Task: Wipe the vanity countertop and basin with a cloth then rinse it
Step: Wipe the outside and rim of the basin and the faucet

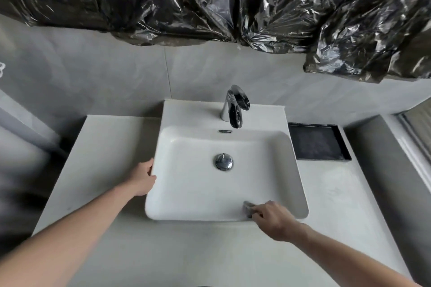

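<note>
- Slipping is the risk: the small cloth (247, 208) could bunch or slide out on the slick basin (198, 184) wall.
- Right hand (275, 219), lower right, pinches the cloth against the basin's near inner wall.
- Left hand (142, 178), centre left, rests against the basin's outer edge; finger spread cannot be told.
- Countertop (338, 193) surrounds both.

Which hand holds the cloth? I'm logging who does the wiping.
The right hand grips the grey cloth on the basin's near wall; the left hand only rests on its left rim.
</note>
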{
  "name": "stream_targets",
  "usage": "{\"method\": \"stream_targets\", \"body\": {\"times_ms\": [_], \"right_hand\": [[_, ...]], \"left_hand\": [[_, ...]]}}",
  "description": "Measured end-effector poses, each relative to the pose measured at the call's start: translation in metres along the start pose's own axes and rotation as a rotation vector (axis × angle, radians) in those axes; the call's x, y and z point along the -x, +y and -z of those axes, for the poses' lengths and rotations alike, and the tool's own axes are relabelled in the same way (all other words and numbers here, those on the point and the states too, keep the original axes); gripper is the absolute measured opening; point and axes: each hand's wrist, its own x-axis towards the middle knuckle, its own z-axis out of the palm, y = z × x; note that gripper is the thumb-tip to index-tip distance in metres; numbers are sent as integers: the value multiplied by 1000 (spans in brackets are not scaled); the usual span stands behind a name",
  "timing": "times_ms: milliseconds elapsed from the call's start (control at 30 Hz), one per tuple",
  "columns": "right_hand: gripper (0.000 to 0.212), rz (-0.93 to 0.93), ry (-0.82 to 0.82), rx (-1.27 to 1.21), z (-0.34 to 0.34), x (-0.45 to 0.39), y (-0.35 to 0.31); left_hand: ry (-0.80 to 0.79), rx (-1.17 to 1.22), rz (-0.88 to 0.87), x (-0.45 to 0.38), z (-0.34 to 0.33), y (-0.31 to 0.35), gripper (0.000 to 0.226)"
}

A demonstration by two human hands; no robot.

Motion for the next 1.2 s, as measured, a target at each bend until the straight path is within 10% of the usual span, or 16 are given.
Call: {"method": "stream_targets", "body": {"times_ms": [167,500,867,1200], "right_hand": [[55,-259,98,42,7,25,47],[30,206,117,-283,-26,-10,-116],[24,171,118,174,41,19,104],[34,-259,707,-431,155,-146,91]], "left_hand": [[36,-50,-6,2,-3,1,67],[52,-134,40,1,-1,4,71],[80,-189,55,-13,-8,4,70],[132,-204,81,-18,-12,3,69]]}}
